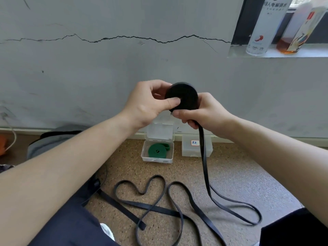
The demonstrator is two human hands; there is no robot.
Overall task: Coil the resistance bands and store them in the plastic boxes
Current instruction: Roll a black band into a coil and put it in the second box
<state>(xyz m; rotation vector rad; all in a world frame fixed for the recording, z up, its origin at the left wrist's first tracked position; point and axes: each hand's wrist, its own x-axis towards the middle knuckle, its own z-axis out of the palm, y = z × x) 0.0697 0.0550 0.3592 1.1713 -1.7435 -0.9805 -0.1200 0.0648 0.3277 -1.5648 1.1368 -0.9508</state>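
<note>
1. The grey plaster wall (124, 64) with a long jagged crack fills the far side; everything else I place against it.
2. The speckled brown floor (239, 174) runs from the foot of that wall toward me.
3. The loose length of the flat black rubber resistance band (204, 157) hangs from my right hand and lies in winding loops on the floor, well out from the wall.
4. My left hand (147, 103) is raised in front of the wall, thumb pressed on the face of the tight black coil (182, 95) of the band, fingers curled behind it.
5. My right hand (200, 110) is closed around the coil's lower edge and the band running off it.
6. An open clear plastic box (157, 158) stands at the foot of the wall, lid leaning back, with a coiled green band (157, 150) inside.
7. Just to its right along the wall, a closed clear plastic box (190, 150) carries a small label.
</note>
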